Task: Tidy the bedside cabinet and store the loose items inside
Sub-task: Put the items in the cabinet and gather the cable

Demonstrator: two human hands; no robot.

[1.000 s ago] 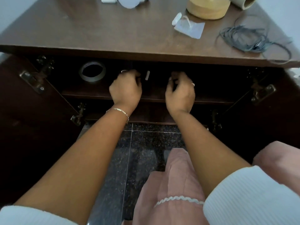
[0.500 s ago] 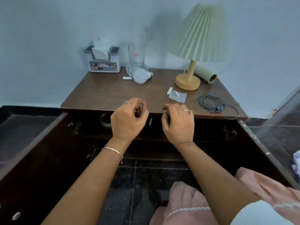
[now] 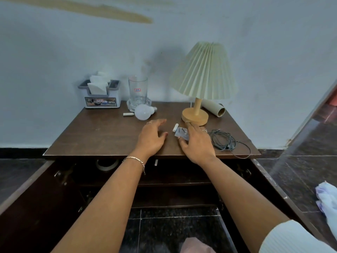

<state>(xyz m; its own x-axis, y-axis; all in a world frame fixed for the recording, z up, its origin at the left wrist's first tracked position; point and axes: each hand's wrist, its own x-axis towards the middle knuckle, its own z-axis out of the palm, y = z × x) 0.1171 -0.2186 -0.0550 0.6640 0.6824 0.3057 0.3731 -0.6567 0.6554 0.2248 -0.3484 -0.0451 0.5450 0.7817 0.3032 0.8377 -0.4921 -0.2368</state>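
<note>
The brown bedside cabinet (image 3: 102, 136) stands with both doors swung open. My left hand (image 3: 152, 136) lies open and flat over the top near its front edge, holding nothing. My right hand (image 3: 197, 143) reaches over a small clear plastic packet (image 3: 180, 132), fingers stretched across it and thumb beside its near edge. A short white stick (image 3: 175, 127) lies just left of the packet. A tangled grey cable (image 3: 223, 140) sits to the right of my right hand. A white bulb (image 3: 144, 111) and a small white piece (image 3: 127, 114) lie further back.
At the back stand a tissue holder (image 3: 102, 96), a glass (image 3: 137, 91), a pleated lamp (image 3: 196, 115) and a cardboard tube (image 3: 214, 109). Inside on the shelf sit a tape roll (image 3: 106, 164) and a small white item (image 3: 156, 162). A crumpled cloth (image 3: 327, 199) lies on the floor at right.
Both hands came out of the cabinet's shelf and rose onto the top. The left hand opened flat and the right hand reached to the plastic packet. The view tilted upward.
</note>
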